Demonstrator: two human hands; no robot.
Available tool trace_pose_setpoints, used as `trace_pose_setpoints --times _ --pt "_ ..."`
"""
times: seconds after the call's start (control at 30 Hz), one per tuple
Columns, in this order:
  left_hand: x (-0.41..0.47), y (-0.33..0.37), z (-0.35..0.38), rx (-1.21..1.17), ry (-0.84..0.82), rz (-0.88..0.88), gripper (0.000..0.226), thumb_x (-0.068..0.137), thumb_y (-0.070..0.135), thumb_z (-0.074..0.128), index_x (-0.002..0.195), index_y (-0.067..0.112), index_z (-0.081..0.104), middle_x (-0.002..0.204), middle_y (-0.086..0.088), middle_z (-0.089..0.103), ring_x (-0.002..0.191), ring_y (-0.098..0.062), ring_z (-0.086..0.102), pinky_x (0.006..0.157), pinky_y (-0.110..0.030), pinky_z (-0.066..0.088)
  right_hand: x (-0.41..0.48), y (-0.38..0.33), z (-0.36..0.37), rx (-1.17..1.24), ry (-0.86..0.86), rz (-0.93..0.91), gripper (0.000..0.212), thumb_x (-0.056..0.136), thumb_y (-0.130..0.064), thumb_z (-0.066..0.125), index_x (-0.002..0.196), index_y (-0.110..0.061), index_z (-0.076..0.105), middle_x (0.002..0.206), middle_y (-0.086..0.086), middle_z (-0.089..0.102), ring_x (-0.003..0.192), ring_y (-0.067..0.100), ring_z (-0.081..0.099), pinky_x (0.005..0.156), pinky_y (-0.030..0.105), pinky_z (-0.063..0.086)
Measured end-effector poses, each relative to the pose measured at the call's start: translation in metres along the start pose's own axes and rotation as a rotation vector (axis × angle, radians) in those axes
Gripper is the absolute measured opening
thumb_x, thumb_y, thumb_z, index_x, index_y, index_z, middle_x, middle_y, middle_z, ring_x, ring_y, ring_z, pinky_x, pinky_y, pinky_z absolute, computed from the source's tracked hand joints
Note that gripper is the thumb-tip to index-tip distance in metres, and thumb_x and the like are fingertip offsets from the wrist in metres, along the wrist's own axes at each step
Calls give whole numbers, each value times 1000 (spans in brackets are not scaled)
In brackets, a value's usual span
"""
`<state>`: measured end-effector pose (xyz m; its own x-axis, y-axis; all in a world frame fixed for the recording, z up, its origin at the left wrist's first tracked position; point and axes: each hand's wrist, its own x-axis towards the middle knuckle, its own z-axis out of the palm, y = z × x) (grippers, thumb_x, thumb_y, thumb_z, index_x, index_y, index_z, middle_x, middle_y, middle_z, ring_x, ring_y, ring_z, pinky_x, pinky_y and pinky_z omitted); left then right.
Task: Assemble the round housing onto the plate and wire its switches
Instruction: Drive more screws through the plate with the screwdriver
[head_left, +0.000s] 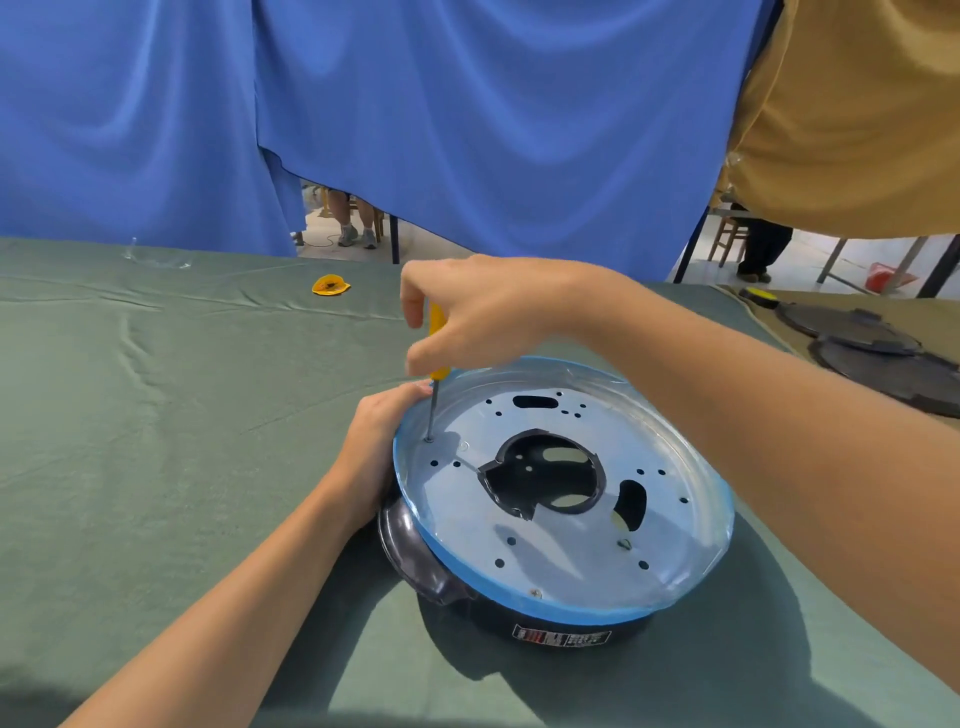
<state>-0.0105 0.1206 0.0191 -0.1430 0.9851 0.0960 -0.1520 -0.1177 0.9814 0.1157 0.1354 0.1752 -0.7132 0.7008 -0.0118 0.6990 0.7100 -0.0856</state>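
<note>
Hands: right hand grips screwdriver, left hand clasps plate rim; black discs lie well apart

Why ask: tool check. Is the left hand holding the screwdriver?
No, the right hand grips the screwdriver; the left hand holds the plate.

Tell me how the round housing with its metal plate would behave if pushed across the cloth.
Probably drags rather than slides: the housing sits flat on wrinkled cloth. Unlikely to tip, being wide and low. The metal plate looks rigid, not floppy.
</note>
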Motion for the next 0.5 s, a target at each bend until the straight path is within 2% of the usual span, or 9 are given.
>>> trace_pose_setpoints --times 0.07,0.13,0.17,0.2,0.27,0.33,0.4,0.47,0.5 --pt "5 0 3 -32 -5 5 46 96 14 53 53 20 69 54 -2 62 46 -13 57 47 -22 48 -3 1 -4 29 -31 -52 22 88 -24 60 107 -21 51 82 -11 55 62 6 57 45 20 44" --pt "7 -1 3 -36 -22 34 47 96 14 52 53 22 69 53 0 61 46 -11 56 47 -19 47 0 2 -1 33 51 -123 15 88 -18 64 99 -18 55 71 -11 56 53 1 59 45 19 46" --pt "6 -2 3 -34 -33 45 43 96 16 54 55 21 69 55 0 61 47 -11 57 47 -19 47 3 2 2 -1 102 -141 12 89 -21 65 94 -15 57 70 -8 57 55 -2 59 49 20 45" --pt "5 -2 2 -28 -46 56 38 94 19 56 58 20 69 56 -1 61 49 -11 57 48 -19 47 7 3 5 -58 148 -141 17 90 -27 64 89 -11 59 73 -2 61 65 -1 61 54 24 45" --pt "3 -3 0 -9 -77 70 35 92 23 57 59 20 68 56 0 61 50 -11 56 49 -19 47 15 5 10 -133 196 -91 33 92 -39 59 85 -6 58 86 11 64 85 19 60 59 33 41" --pt "1 -2 0 6 -91 81 41 94 20 53 57 23 69 55 3 62 49 -9 57 49 -18 46 18 6 9 -133 153 -27 42 92 -50 54 82 -10 54 92 11 64 88 27 59 58 33 39" --pt "1 -1 1 10 -83 89 37 89 23 54 55 24 69 54 4 62 48 -8 57 49 -17 46 17 7 2 -124 49 -5 45 90 -56 54 91 -11 59 91 6 67 86 24 62 58 31 45" --pt "0 0 2 -7 -68 66 32 82 28 56 53 23 66 53 2 61 47 -10 56 49 -19 46 11 6 -5 -78 -9 -52 29 89 -45 60 99 -18 59 94 -1 64 85 19 63 63 31 51" --pt "0 0 1 -19 -64 53 30 81 30 58 53 22 66 54 1 61 48 -11 56 49 -20 47 8 4 -7 -70 17 -101 18 89 -37 63 98 -21 58 94 -4 61 83 14 60 64 29 50"
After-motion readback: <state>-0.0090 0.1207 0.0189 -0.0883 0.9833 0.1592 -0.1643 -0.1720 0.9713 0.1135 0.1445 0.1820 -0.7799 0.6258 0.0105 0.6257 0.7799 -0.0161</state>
